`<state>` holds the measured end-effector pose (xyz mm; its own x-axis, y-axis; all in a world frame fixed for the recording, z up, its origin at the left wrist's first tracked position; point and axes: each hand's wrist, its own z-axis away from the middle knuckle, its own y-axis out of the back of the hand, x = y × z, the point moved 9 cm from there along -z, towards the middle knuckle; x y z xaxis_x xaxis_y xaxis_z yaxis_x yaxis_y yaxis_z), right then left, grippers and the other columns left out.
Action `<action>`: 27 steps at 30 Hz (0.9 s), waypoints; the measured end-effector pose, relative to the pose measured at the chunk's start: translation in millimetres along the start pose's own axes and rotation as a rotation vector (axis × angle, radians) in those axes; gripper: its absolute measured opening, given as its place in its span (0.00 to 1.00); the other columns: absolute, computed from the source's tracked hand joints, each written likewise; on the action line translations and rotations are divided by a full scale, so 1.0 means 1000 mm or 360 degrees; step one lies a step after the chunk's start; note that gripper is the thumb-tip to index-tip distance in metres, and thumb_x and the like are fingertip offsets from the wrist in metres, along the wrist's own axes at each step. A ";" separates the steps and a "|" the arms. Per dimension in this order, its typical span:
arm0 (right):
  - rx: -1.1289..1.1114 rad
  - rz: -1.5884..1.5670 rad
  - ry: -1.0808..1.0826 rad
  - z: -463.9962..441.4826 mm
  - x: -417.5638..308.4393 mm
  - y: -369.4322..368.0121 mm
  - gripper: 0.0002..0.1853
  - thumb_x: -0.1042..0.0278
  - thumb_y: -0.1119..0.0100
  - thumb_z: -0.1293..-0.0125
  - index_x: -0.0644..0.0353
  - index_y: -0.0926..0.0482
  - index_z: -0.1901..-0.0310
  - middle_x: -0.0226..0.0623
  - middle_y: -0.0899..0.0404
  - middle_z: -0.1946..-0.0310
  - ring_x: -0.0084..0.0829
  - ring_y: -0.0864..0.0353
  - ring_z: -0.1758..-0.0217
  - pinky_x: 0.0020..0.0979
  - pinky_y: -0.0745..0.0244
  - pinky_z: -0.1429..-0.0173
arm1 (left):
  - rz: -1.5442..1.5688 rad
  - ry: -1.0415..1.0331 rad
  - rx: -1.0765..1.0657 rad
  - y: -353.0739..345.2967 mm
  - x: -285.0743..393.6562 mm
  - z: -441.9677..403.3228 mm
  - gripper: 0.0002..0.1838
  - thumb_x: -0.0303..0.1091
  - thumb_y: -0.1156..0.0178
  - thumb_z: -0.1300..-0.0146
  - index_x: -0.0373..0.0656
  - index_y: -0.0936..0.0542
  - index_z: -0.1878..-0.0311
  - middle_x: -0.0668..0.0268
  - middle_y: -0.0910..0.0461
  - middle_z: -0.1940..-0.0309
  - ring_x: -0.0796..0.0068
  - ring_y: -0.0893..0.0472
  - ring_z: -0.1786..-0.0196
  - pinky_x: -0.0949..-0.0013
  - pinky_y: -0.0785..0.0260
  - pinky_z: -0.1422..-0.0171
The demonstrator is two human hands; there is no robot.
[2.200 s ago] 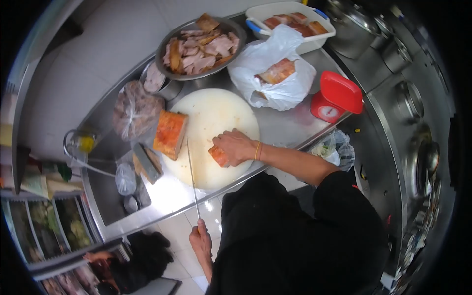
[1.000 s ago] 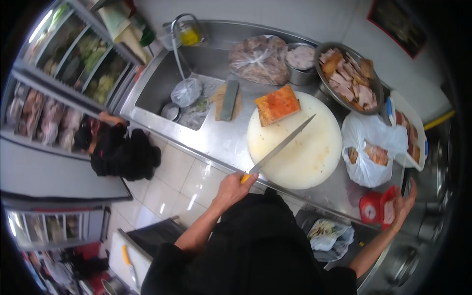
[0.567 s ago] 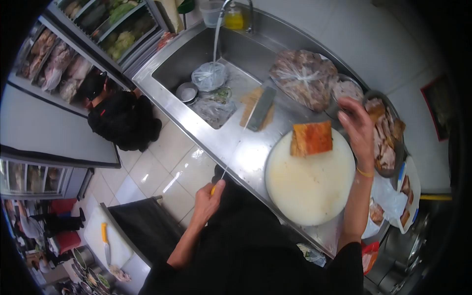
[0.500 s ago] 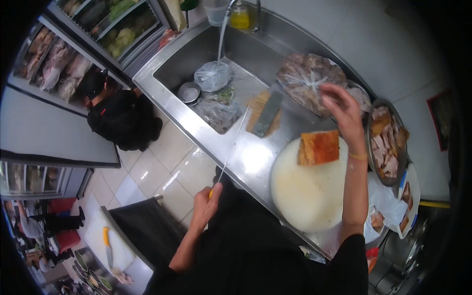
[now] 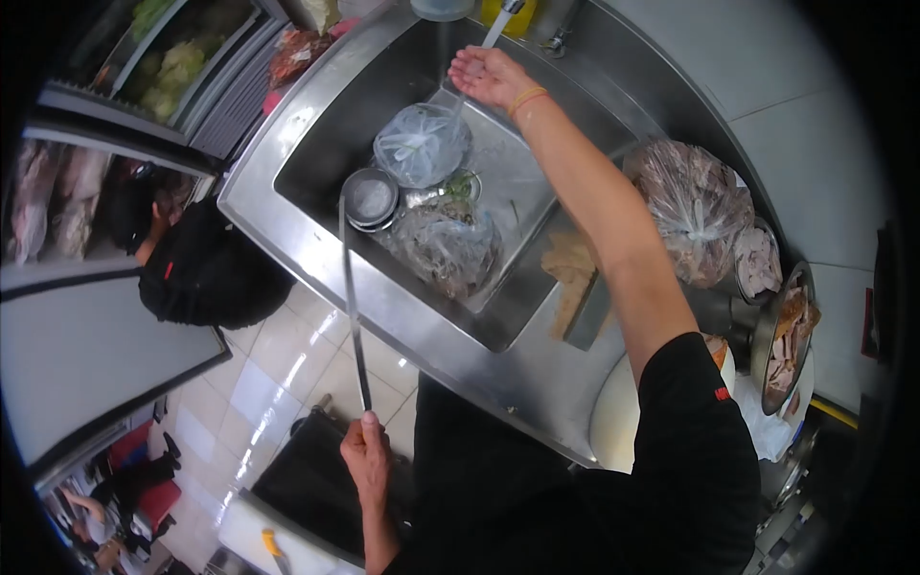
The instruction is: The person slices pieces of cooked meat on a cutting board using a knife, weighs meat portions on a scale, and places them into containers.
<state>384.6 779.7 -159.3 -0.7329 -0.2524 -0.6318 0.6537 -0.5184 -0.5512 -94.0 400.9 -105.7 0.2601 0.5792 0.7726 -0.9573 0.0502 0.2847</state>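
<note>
My left hand point(image 5: 366, 455) is wrapped round the handle of a long knife point(image 5: 353, 321), whose blade points away from me beside the sink's front edge, its tip near some small metal bowls point(image 5: 370, 199). Over the steel sink point(image 5: 508, 206), my right hand point(image 5: 489, 77) is palm up with fingers stretched out, holding nothing, just below the faucet point(image 5: 508, 11). A tied plastic bag point(image 5: 422, 146) and a crumpled clear bag point(image 5: 446, 249) lie in the basin. Right of it, a grey sharpening stone point(image 5: 587, 321) rests on brown, cardboard-like material point(image 5: 567, 261), partly behind my right forearm.
A tied bag of meat point(image 5: 695, 206) and an oval dish of sliced meat point(image 5: 788, 335) stand at right. My sleeve partly covers the round white cutting board point(image 5: 613, 417). At left a person in black point(image 5: 211, 264) crouches by an open fridge. A yellow-handled knife point(image 5: 273, 546) lies lower left.
My right hand has gone from beside the bag of meat to below the faucet. The knife in my left hand has swung left, and the whole view has shifted towards the sink.
</note>
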 end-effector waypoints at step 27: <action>0.0610 0.1454 0.0773 -0.055 -0.183 0.184 0.27 0.49 0.33 0.37 0.60 0.18 0.43 0.42 0.14 0.48 0.43 0.17 0.42 0.39 0.27 0.36 | -0.0514 0.0001 -0.0129 -0.023 0.049 -0.086 0.31 0.57 0.38 0.30 0.32 0.23 0.70 0.57 0.30 0.84 0.74 0.32 0.76 0.63 0.34 0.70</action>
<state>649.5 775.6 -174.7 0.2036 -0.3653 -0.9083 0.7483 -0.5402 0.3850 -70.3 497.6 -123.2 0.5516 0.5233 0.6495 -0.8324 0.2956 0.4688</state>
